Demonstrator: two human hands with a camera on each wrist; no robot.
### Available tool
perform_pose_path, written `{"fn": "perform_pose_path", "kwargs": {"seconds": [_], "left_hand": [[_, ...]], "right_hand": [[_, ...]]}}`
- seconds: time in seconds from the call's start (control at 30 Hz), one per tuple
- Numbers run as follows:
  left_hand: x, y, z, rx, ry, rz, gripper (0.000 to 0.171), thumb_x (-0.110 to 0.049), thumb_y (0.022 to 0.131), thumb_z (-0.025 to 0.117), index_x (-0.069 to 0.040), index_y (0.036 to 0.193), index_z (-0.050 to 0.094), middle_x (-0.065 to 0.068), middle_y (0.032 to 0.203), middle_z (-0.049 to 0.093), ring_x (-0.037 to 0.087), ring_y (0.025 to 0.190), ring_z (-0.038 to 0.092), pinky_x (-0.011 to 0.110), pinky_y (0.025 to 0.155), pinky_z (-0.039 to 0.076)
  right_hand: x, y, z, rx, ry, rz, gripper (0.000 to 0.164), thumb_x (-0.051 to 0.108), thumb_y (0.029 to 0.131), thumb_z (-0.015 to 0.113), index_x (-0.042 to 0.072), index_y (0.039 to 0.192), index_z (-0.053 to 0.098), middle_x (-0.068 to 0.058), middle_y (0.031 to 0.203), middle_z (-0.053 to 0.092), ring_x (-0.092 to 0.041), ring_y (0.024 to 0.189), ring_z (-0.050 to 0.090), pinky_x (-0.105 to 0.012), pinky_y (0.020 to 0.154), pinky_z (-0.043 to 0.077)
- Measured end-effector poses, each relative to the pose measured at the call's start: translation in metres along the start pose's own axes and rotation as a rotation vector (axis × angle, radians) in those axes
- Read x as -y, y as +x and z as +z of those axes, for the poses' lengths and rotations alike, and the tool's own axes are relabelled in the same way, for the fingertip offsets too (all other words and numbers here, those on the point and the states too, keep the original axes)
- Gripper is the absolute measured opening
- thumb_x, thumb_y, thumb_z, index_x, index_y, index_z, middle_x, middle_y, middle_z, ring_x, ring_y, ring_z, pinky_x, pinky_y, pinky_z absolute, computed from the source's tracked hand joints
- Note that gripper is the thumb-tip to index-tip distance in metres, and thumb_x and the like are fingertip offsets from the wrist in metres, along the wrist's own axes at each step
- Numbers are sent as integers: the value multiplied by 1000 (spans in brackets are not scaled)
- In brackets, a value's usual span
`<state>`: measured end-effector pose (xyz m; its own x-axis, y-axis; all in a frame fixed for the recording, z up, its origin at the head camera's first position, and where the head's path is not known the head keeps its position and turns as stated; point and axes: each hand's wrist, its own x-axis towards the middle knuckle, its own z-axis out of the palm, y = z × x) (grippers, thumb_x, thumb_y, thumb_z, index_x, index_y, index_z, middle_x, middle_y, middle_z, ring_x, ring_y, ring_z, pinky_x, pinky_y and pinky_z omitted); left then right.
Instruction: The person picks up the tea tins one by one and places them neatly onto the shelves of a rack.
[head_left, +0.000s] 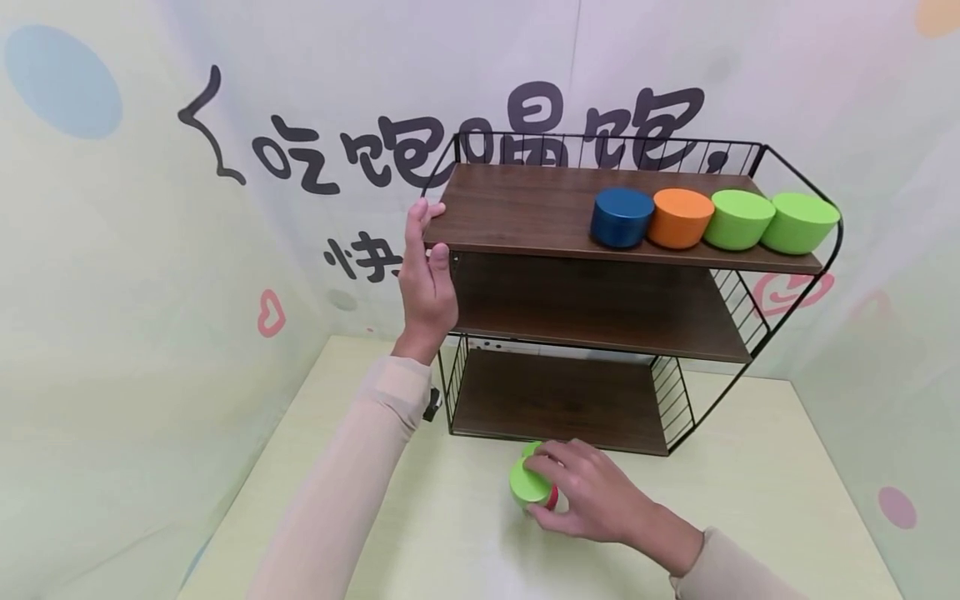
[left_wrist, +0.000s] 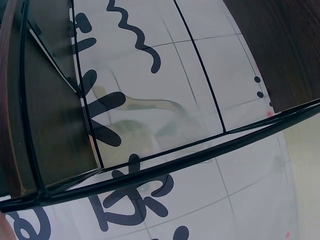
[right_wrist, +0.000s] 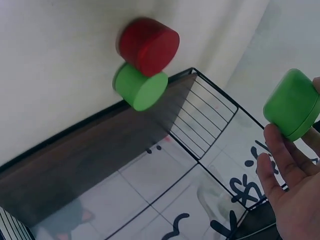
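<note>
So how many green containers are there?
4: two green containers at the top shelf's right end, one held in the right hand, and one on the table beside the red container.

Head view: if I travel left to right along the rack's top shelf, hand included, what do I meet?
Left hand at the left edge of the top shelf → blue container → orange container → green container → second green container near the right end.
</note>
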<state>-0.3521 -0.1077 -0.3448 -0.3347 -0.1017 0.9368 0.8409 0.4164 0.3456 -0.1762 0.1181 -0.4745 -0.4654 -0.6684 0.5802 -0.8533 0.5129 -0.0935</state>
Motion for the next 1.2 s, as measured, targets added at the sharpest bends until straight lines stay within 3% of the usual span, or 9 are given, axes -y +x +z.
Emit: {"fn": "perform_pose_path", "kwargs": {"seconds": [0.47, 0.8, 1.2], "left_hand": [[-1, 0, 1, -15, 7, 5, 56, -39, 108, 34, 5, 143, 36, 13, 134, 58, 23, 133, 49, 38, 108, 36], [1, 0, 1, -27, 11, 12, 56, -38, 108, 35, 4, 143, 37, 13, 133, 59, 23, 132, 50, 38, 108, 37], [1, 1, 2, -25, 4, 13, 56, -40, 108, 34, 4, 143, 37, 14, 132, 59, 24, 131, 50, 38, 108, 37]], "right_hand": [[-13, 34, -40, -5, -24, -30, 39, 34, 79, 77, 9, 106, 67, -2, 101, 66, -14, 81, 61, -28, 70, 52], [-21, 52, -65, -15, -23, -50, 46, 28, 76, 83, 6, 112, 66, -7, 106, 66, -18, 86, 63, -30, 70, 55], [-25, 81, -97, -25, -23, -51, 44, 27, 80, 79, 4, 115, 65, -9, 108, 66, -20, 90, 64, -35, 73, 57]]}}
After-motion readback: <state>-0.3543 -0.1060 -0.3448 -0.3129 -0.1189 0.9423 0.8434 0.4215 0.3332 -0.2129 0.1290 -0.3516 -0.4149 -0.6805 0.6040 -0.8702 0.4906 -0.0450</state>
